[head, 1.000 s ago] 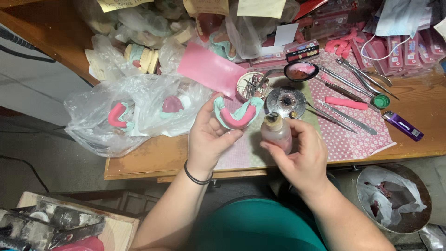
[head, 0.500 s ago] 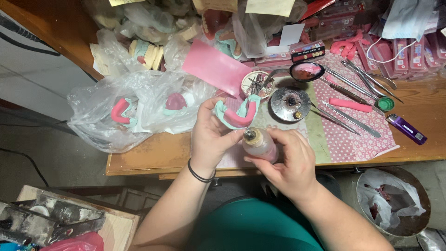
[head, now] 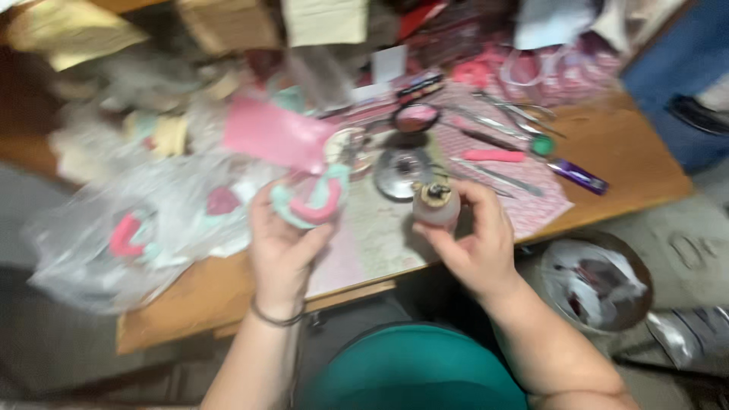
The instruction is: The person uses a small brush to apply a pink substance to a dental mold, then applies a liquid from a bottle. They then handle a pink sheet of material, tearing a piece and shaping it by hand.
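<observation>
My left hand (head: pixel 282 247) holds a horseshoe-shaped dental cast (head: pixel 311 199), pale green with a pink wax rim, above the front of the wooden table (head: pixel 205 292). My right hand (head: pixel 477 241) grips a small frosted bottle (head: pixel 436 206) with a dark open top, upright, just right of the cast. The two hands are close together but apart. The frame is blurred by motion.
A clear plastic bag (head: pixel 144 235) with more pink and green casts lies at the left. Behind the hands sit a round metal dish (head: pixel 401 171), a small pink-filled bowl (head: pixel 416 117), metal hand tools (head: pixel 505 114), a purple lighter (head: pixel 579 176). A lined bin (head: pixel 596 285) stands at lower right.
The bottle is upright again after being tilted toward the cast. My head has turned, so the whole view has swung and blurred; both hands keep their hold.
</observation>
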